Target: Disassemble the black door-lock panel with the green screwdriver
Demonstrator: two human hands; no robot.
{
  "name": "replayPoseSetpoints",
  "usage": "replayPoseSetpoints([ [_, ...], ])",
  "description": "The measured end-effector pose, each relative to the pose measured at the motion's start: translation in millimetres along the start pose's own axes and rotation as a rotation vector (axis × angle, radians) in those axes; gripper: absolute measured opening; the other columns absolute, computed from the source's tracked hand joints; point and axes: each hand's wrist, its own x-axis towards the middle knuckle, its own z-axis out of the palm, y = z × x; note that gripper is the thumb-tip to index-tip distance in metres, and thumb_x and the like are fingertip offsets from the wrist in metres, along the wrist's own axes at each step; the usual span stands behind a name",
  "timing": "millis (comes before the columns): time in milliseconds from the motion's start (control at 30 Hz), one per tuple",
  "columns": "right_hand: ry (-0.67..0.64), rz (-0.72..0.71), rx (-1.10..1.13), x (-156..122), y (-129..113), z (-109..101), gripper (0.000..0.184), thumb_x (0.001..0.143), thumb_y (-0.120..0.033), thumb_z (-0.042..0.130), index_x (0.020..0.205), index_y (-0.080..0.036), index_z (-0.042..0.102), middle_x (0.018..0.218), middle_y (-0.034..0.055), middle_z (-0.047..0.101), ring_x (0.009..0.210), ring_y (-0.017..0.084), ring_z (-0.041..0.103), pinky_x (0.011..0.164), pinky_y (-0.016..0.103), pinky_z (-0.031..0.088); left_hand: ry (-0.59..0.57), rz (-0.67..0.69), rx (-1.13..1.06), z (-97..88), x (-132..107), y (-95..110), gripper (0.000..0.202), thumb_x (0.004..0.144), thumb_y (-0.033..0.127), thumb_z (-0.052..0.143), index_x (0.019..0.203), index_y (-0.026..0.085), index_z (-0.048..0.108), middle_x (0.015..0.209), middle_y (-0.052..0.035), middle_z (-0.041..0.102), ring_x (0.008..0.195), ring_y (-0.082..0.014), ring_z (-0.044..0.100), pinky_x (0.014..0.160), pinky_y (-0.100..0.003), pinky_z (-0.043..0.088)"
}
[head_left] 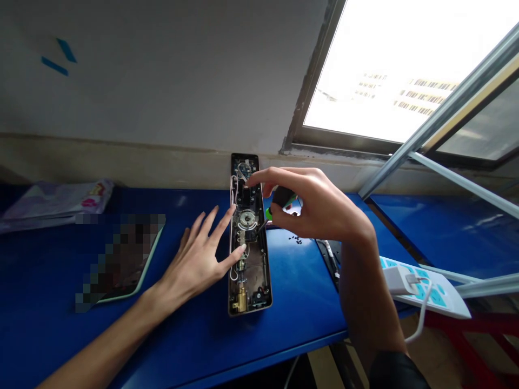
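A long, narrow electronic door lock (pixel 255 270) lies on the blue table with its inner side up, showing a circuit board, a round metal disc, a brass cylinder and a white wire along its left edge. My left hand (pixel 198 262) is spread open, its thumb and index finger at the lock's left side. In my right hand (pixel 312 200) is a screwdriver (pixel 283 199) with a black and green handle, its shaft slanting down to the lock's middle. My right index finger reaches over the upper part of the lock. The screwdriver's tip is hard to make out.
Small black screws (pixel 295 240) lie right of the lock. A dark panel (pixel 328 259) is partly behind my right forearm. At left are a tablet-like device (pixel 130 265) and a folded plastic bag (pixel 60 202). A power strip (pixel 450 300) with a white charger sits at right.
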Motion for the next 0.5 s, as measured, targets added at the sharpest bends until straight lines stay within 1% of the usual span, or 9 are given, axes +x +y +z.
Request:
replayPoseSetpoints([
  [67, -0.020, -0.004, 0.009, -0.5, -1.2, -0.8, 0.052, 0.083, -0.008, 0.057, 0.135, -0.015, 0.064, 0.108, 0.0055, 0.075, 0.087, 0.012, 0.066, 0.070, 0.023, 0.049, 0.012, 0.008, -0.004, 0.7, 0.6, -1.8, 0.088, 0.096, 0.072, 0.048, 0.168, 0.039, 0.009, 0.175, -0.0113, 0.021, 0.160, -0.0438, 0.019, 0.122, -0.071, 0.028],
  [133, -0.009, -0.008, 0.006, -0.1, -1.7, -0.5, 0.045, 0.087, -0.012, 0.059, 0.132, -0.015, 0.066, 0.106, 0.0052, 0.075, 0.084, 0.012, 0.066, 0.071, 0.023, 0.049, 0.025, 0.008, -0.007, 1.2, 1.3, -3.5, 0.088, 0.096, 0.071, 0.048, 0.168, 0.039, 0.009, 0.175, -0.0104, 0.022, 0.160, -0.0428, 0.020, 0.123, -0.070, 0.028],
  [200, 0.024, -0.018, -0.010, 1.1, -1.0, 0.8, 0.031, 0.093, -0.019, 0.062, 0.122, -0.015, 0.071, 0.098, 0.0039, 0.076, 0.079, 0.011, 0.065, 0.069, 0.023, 0.047, 0.032, 0.009, -0.008, 1.7, 1.8, -5.0, 0.086, 0.097, 0.070, 0.047, 0.168, 0.037, 0.011, 0.175, -0.0102, 0.022, 0.160, -0.0419, 0.021, 0.124, -0.067, 0.028],
  [267, 0.053, -0.039, -0.023, 2.5, 0.3, 2.3, 0.019, 0.096, -0.023, 0.063, 0.107, -0.014, 0.075, 0.088, 0.0023, 0.075, 0.075, 0.009, 0.064, 0.066, 0.022, 0.045, 0.034, 0.014, -0.011, 2.2, 2.1, -6.1, 0.084, 0.098, 0.069, 0.046, 0.168, 0.036, 0.014, 0.175, -0.0106, 0.023, 0.160, -0.0415, 0.022, 0.125, -0.065, 0.028],
  [333, 0.065, -0.059, -0.029, 3.2, 1.6, 3.3, 0.018, 0.098, -0.021, 0.061, 0.098, -0.013, 0.076, 0.082, 0.0014, 0.074, 0.070, 0.008, 0.062, 0.064, 0.022, 0.043, 0.034, 0.021, -0.023, 2.5, 2.1, -6.5, 0.083, 0.099, 0.069, 0.046, 0.168, 0.036, 0.016, 0.175, -0.0106, 0.023, 0.159, -0.0410, 0.023, 0.125, -0.064, 0.028],
  [400, 0.068, -0.055, -0.027, 2.7, 2.0, 3.5, 0.019, 0.097, -0.018, 0.058, 0.100, -0.014, 0.076, 0.084, 0.0016, 0.074, 0.071, 0.008, 0.062, 0.065, 0.022, 0.044, 0.039, 0.032, -0.044, 2.2, 2.2, -5.8, 0.082, 0.099, 0.068, 0.046, 0.168, 0.037, 0.015, 0.174, -0.0100, 0.023, 0.159, -0.0399, 0.024, 0.125, -0.063, 0.029],
  [433, 0.065, -0.047, -0.024, 2.2, 1.8, 3.3, 0.022, 0.095, -0.016, 0.057, 0.106, -0.014, 0.076, 0.087, 0.0019, 0.075, 0.072, 0.009, 0.063, 0.066, 0.023, 0.045, 0.043, 0.040, -0.057, 1.8, 2.2, -5.1, 0.081, 0.099, 0.068, 0.046, 0.168, 0.038, 0.016, 0.174, -0.0098, 0.024, 0.159, -0.0390, 0.024, 0.126, -0.063, 0.029],
  [500, 0.049, -0.033, -0.012, 0.9, 0.9, 2.7, 0.035, 0.089, -0.013, 0.056, 0.119, -0.016, 0.072, 0.095, 0.0031, 0.076, 0.078, 0.011, 0.065, 0.068, 0.024, 0.047, 0.052, 0.056, -0.078, 1.0, 2.1, -3.5, 0.079, 0.100, 0.067, 0.045, 0.167, 0.038, 0.017, 0.173, -0.0097, 0.026, 0.159, -0.0373, 0.025, 0.126, -0.062, 0.030],
])
